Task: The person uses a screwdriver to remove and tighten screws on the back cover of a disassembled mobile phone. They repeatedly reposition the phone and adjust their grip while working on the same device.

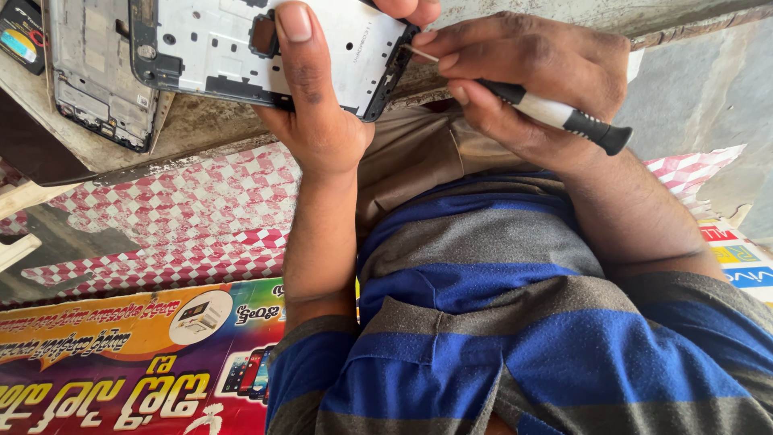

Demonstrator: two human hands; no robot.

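Note:
My left hand [318, 113] grips an opened phone body [209, 48] with a white inner frame and dark edges, thumb pressed across its face. My right hand [523, 72] holds a small screwdriver [555, 115] with a white and black handle. Its thin metal tip touches the phone's right edge, near a corner. The phone sits at the top of the view, above my lap and my blue and grey striped shirt.
A second stripped phone frame [97, 72] lies on the worn bench edge [201, 129] at top left. A red and white checked cloth [185, 217] hangs below it. A colourful printed banner [121, 362] fills the lower left.

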